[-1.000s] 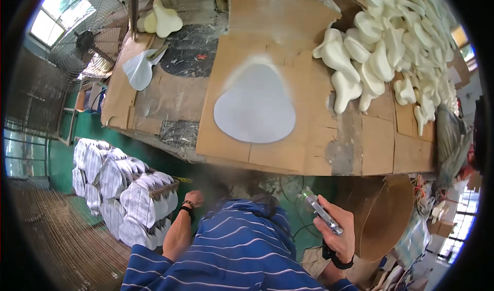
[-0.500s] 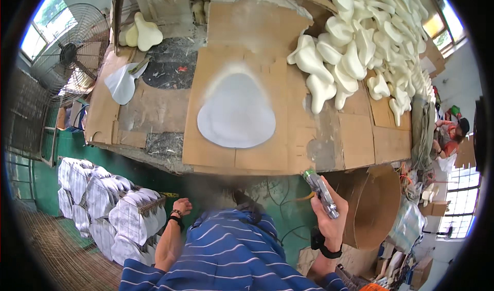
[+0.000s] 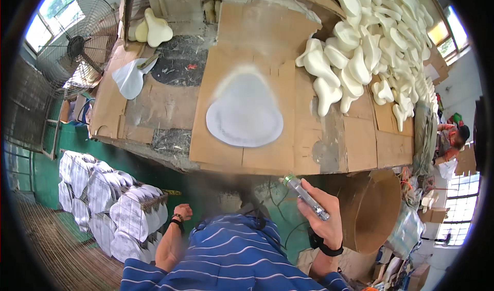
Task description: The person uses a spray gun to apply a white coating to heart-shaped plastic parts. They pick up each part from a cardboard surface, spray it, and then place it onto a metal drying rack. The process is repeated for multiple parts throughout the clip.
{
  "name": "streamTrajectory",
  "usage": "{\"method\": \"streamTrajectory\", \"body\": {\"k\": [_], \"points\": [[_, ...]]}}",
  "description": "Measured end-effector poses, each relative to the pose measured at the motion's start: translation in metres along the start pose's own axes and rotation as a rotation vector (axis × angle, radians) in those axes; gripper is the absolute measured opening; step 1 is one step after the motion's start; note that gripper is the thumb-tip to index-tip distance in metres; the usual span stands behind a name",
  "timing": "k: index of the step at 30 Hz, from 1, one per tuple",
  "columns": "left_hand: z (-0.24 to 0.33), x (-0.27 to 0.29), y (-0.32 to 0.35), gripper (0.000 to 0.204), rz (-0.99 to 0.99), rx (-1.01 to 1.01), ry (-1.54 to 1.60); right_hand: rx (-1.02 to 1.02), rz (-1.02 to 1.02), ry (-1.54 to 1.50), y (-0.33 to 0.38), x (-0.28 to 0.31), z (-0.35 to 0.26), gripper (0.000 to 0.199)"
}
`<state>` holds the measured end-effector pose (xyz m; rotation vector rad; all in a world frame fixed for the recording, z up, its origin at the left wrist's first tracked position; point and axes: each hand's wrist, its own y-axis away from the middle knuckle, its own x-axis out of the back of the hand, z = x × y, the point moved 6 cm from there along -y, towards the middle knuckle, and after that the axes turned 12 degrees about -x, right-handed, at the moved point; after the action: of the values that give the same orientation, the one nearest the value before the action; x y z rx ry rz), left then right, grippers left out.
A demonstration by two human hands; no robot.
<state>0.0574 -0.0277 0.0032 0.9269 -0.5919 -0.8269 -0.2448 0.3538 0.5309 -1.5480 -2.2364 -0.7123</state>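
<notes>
My right hand [image 3: 323,214] grips a metal spray gun [image 3: 307,197] with a green front end, held out past the table's front edge and tilted toward the upper left. On a cardboard sheet [image 3: 206,154] in front of me lies a flat, rounded-triangular grey-white piece [image 3: 245,113]. A pale, hazy band of spray shows around its narrow far end. My left hand [image 3: 182,211] hangs low beside my body, its fingers curled with nothing seen in them. Nearest to it are several grey-white saddle-shaped pieces [image 3: 135,216] set upright in a wire rack.
Cream foam saddle-shaped pieces [image 3: 355,64] are heaped at the table's right. Another foam piece [image 3: 157,28] and a grey-white cut piece [image 3: 128,79] lie at the left. A large fan [image 3: 77,46] stands far left, a cardboard drum [image 3: 378,211] at my right. Another person [image 3: 452,141] sits far right.
My right hand has swung slightly left, and the spray gun now tilts more to the left. The whole view has shifted a little; my left hand stays low at my side.
</notes>
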Motion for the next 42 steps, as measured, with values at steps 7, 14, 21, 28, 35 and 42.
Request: {"method": "streamTrajectory", "body": {"k": [7,14,21,28,35,42], "points": [[0.018,-0.020,0.006,0.033,-0.036,-0.076,-0.062,-0.032,0.120,0.020,0.016,0.009,0.008,0.051],[0.018,-0.028,-0.011,0.032,-0.110,-0.158,-0.059,-0.045,0.220,-0.071,0.016,0.031,0.020,0.050],[0.032,-0.061,0.016,0.033,-0.015,-0.116,-0.224,-0.060,0.098,0.050,0.015,0.034,0.023,0.050],[0.017,-0.060,-0.004,0.032,-0.088,-0.109,-0.025,0.033,-0.045,0.066,0.007,0.025,0.027,0.053],[0.024,-0.068,0.009,0.033,-0.031,-0.137,-0.151,-0.040,0.195,-0.049,-0.007,0.037,0.032,0.051],[0.018,-0.068,-0.006,0.032,-0.035,-0.137,-0.087,-0.030,0.091,0.010,0.011,0.040,0.033,0.051]]}}
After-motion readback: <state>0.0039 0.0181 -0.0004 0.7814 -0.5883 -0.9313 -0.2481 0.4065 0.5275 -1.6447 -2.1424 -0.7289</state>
